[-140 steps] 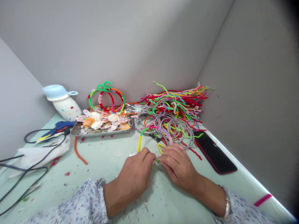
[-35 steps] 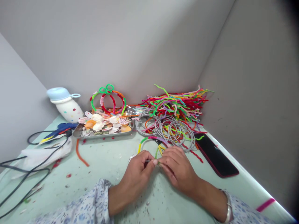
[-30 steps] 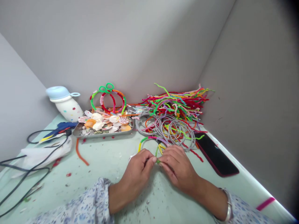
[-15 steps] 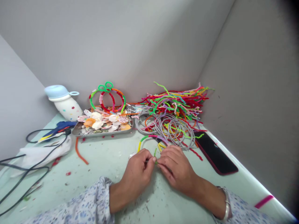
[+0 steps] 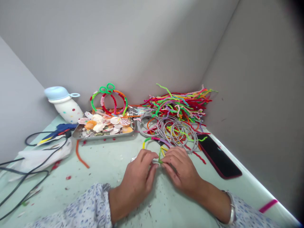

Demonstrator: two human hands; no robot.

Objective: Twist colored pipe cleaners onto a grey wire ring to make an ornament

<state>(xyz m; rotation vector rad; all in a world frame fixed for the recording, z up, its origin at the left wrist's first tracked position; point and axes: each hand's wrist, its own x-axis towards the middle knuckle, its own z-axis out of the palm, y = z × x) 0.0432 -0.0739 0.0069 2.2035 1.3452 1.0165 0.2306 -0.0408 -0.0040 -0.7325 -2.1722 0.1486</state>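
Observation:
My left hand (image 5: 139,175) and my right hand (image 5: 181,169) meet at the table's middle, fingers pinched together on a wire ring (image 5: 152,141) that is partly wrapped in yellow, green, pink and purple pipe cleaner. A short green pipe cleaner end (image 5: 160,157) sticks up between the fingertips. The ring arches away from my hands toward a heap of bare grey wire rings (image 5: 174,129). Behind these lies a pile of coloured pipe cleaners (image 5: 180,103).
A metal tray (image 5: 104,134) of seashells stands at the back left, wrapped rings (image 5: 109,98) leaning behind it. A white spotted bottle (image 5: 64,106), a blue glue gun (image 5: 58,130) with black cables and a white cloth (image 5: 40,155) lie left. A black phone (image 5: 218,155) rests right.
My hands have stayed in place, fingers working at the ring. The green pipe cleaner end has shifted and now stands up between the fingertips; the ring has tilted slightly.

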